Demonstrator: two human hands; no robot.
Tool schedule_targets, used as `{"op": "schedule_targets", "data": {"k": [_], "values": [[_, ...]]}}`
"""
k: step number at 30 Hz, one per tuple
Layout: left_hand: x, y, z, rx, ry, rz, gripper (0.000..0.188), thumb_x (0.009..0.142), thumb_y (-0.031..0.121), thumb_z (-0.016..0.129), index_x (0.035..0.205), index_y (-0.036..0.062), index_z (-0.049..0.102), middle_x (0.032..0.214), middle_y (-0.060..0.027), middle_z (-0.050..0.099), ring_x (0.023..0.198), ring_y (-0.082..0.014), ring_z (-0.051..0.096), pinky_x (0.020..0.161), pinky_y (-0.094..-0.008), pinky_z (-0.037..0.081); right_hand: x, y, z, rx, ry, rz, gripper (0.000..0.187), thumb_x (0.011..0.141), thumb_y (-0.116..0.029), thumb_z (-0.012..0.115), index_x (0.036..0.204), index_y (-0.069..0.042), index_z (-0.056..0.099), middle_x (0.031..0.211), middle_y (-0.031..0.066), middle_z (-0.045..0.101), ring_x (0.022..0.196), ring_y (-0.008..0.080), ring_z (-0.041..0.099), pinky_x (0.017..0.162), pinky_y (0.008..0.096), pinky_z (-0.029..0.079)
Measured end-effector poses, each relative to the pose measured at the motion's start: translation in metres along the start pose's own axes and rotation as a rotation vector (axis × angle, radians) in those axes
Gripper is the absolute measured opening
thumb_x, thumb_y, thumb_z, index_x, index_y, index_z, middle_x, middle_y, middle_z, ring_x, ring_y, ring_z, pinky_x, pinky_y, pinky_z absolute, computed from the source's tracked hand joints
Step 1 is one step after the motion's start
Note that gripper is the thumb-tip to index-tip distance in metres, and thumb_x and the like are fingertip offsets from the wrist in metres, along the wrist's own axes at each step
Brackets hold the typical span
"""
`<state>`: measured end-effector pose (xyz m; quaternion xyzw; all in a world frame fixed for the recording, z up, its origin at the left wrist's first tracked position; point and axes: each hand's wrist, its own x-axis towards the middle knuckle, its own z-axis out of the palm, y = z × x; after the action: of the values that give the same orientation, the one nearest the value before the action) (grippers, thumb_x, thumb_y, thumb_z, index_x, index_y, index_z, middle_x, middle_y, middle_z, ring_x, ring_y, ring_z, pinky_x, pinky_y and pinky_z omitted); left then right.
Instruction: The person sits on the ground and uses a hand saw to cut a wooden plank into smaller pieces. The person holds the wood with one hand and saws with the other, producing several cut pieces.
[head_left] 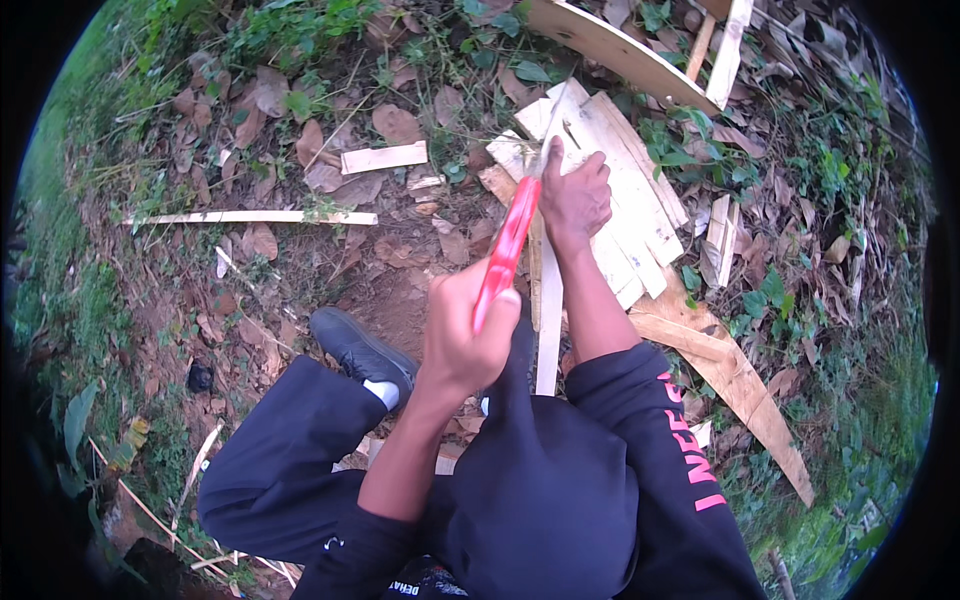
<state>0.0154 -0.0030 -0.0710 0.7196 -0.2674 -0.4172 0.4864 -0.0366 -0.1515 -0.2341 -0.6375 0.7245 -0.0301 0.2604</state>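
the knee (540, 470) in black trousers fills the low middle, nearest the lens, with black sleeves either side of it. just above the knee the left hand (465, 335) is a closed fist, fingers wrapped tight round the red handle (505, 250) of a tool that runs up and right from it; the tool's head is hidden where it meets the strip (548, 310), so i cannot tell what kind it is. the strip, a thin pale length of wood, stands up from the knee toward the pile (625, 190) of pale boards. the right hand (575, 195) sits above the knee, past the handle's far end, fingers curled together and pressed down on the strip's upper part at the edge of the pile, thumb pointing up. left of the knee is a black shoe (360, 350) with a white sock on bare red-brown soil. further up and left of the knee lie a long thin slat (250, 217) and a short offcut (385, 157) among dry leaves. right of the knee a broad plank (735, 380) slants down over weeds, and a curved board (620, 50) lies far above
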Motion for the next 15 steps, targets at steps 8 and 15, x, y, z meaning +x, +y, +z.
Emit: {"op": "schedule_targets", "data": {"k": [8, 15], "values": [[-0.057, -0.01, -0.02, 0.02, 0.0, -0.019, 0.025, 0.076, 0.021, 0.051, 0.061, 0.0022, 0.044, 0.052, -0.0019, 0.043, 0.046, -0.0111, 0.039, 0.047, -0.0291, 0.03, 0.001, -0.001, 0.002, -0.004, 0.026, -0.05, 0.073, 0.09, -0.07, 0.046, 0.11, 0.0, 0.052, 0.107, 0.0217, 0.058, 0.098, 0.0403, 0.061, 0.083, 0.0514, 0.048], [-0.062, -0.032, -0.03, -0.005, -0.026, 0.045, 0.029, 0.077, 0.025, 0.051, 0.06, 0.0026, 0.044, 0.052, -0.0026, 0.043, 0.044, -0.0129, 0.041, 0.047, -0.0286, 0.032, 0.0, -0.002, 0.004, -0.012, 0.044, -0.081, 0.075, 0.092, -0.07, 0.042, 0.11, 0.001, 0.054, 0.107, 0.0253, 0.061, 0.097, 0.0433, 0.064, 0.085, 0.0524, 0.048]]}}
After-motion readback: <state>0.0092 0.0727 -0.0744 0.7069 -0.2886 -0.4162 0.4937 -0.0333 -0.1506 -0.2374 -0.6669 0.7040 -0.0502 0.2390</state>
